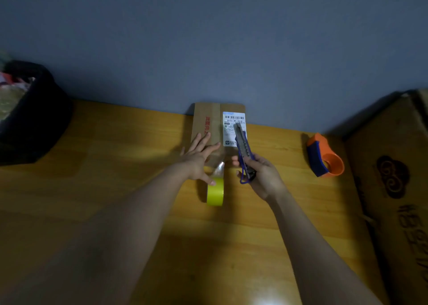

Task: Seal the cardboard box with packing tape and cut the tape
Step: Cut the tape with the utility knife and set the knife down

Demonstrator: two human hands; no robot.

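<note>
Bin (30,115): black, at the table's (115,189) far left edge.
Left hand (199,156): fingers spread flat on the box (206,124), thumb touching the roll (215,192).
Box: flat against the wall, white label (231,128) on its right half.
Roll: yellow, on edge just before the box, clear tape (218,168) running up to the box.
Right hand (261,177): closed around a blue knife (244,152), blade out over the label.
Dispenser (324,156): orange and blue, well right.
Carton (393,189): far right.

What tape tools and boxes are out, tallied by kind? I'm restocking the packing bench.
Cardboard boxes: 2 (small labelled box, large box)
Tape rolls: 1 (yellow roll)
Tape dispensers: 1 (orange and blue)
Utility knives: 1 (in right hand)
Total: 5
</note>
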